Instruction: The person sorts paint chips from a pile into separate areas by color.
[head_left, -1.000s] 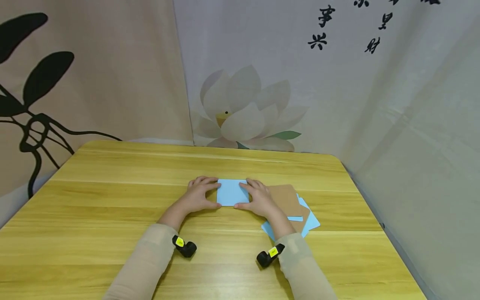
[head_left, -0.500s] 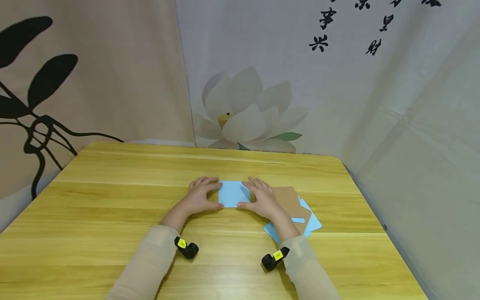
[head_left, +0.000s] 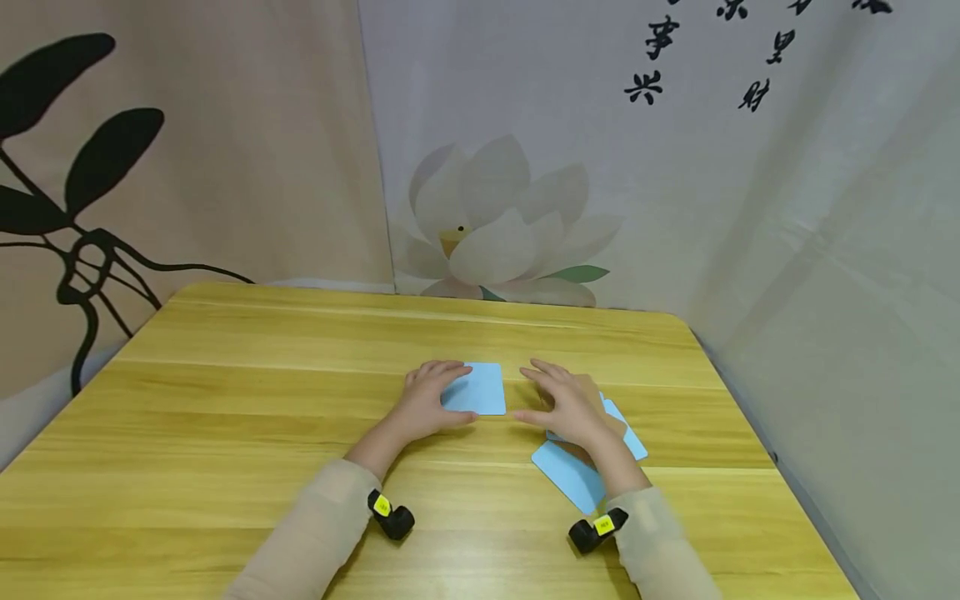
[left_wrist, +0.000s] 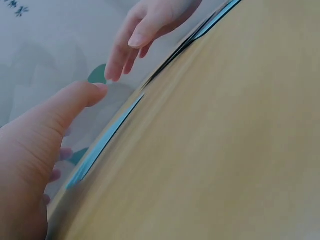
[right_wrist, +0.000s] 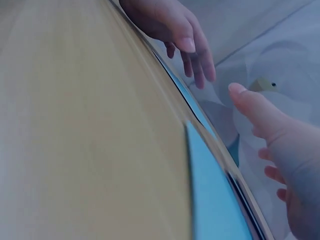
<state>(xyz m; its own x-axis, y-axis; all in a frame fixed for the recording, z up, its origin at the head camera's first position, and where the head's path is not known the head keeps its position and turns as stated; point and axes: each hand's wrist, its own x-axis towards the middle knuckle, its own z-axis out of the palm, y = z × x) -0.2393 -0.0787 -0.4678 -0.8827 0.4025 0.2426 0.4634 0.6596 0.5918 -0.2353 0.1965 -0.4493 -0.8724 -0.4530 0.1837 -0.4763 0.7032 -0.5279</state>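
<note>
A light blue square card (head_left: pixel 489 388) lies flat near the middle of the wooden table. Over its left part hovers my left hand (head_left: pixel 426 403), thumb and fingers spread. The left wrist view shows the left thumb (left_wrist: pixel 75 102) raised above the card. My right hand (head_left: pixel 572 407) is spread above a loose pile to the right, its fingertips apart from the square card. In that pile are brown cards (head_left: pixel 617 424) and blue cards, one blue card (head_left: pixel 573 477) sticking out toward the front. The right hand and forearm hide part of the pile.
The wooden table (head_left: pixel 225 417) has its far edge against a pale curtain (head_left: pixel 300 167) with printed leaves, a lotus and characters. Small black cameras (head_left: pixel 393 521) are strapped to both wrists.
My right hand has left the square card's right side and moved right over the pile. My left hand has shifted right, covering more of the square card. The front blue card shows more.
</note>
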